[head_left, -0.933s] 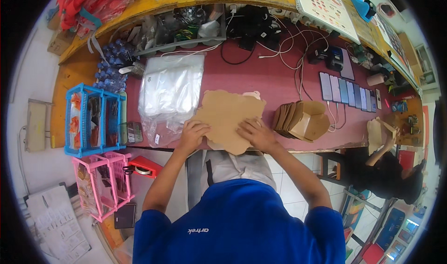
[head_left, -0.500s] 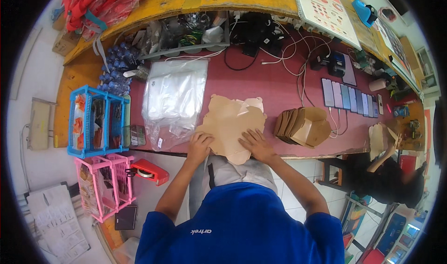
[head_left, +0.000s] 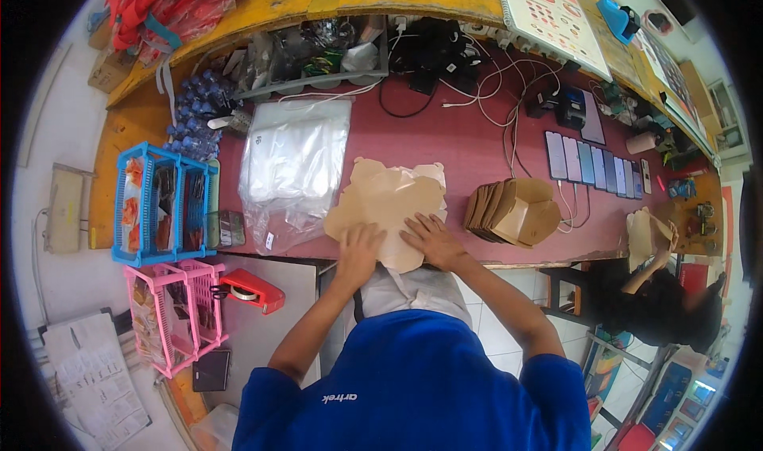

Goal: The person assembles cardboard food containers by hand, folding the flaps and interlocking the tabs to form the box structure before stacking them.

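A flat brown cardboard box blank with notched edges lies at the near edge of the red tabletop. Its lower flap overhangs toward my lap. My left hand rests on the blank's lower left part, fingers stretched over it. On the lower right side, my right hand presses down with spread fingers. A pale, pinkish sheet peeks out behind the blank's upper right edge. Right of my right hand stands a nested stack of folded brown cardboard trays.
Left of the blank lies a pile of clear plastic bags. Blue baskets and pink baskets stand farther left, near a red tape dispenser. Several phones lie at right with cables. Another person's arm handles brown cardboard at far right.
My left hand has slid right and inward from the blank's left edge onto its surface. My right hand has shifted slightly on the cardboard. The other person's hand at far right has moved.
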Demonstrator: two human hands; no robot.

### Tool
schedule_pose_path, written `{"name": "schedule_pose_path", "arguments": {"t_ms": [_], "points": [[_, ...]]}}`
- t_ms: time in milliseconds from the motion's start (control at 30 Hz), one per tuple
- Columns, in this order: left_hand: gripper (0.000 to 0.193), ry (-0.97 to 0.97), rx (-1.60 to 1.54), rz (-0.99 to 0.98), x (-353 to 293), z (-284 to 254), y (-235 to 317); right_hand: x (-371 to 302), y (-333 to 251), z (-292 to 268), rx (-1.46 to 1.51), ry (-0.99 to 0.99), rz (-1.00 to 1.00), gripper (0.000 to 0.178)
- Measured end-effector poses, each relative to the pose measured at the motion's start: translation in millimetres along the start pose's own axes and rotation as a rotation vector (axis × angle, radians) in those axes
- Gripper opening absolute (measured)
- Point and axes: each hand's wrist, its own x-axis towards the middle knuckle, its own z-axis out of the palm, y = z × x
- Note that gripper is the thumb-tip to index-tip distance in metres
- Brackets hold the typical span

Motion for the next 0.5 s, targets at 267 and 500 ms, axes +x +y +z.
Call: {"name": "schedule_pose_path", "arguments": {"t_ms": [267, 500], "points": [[0.062, -0.082, -0.056, 0.032, -4, 34, 10, 5, 6, -21, 0.011, -0.086, -0.048, 0.062], [0.072, -0.102, 0.077, 0.008, -9, 48, 21, 6, 23, -11, -0.040, -0.031, -0.097, 0.063]]}}
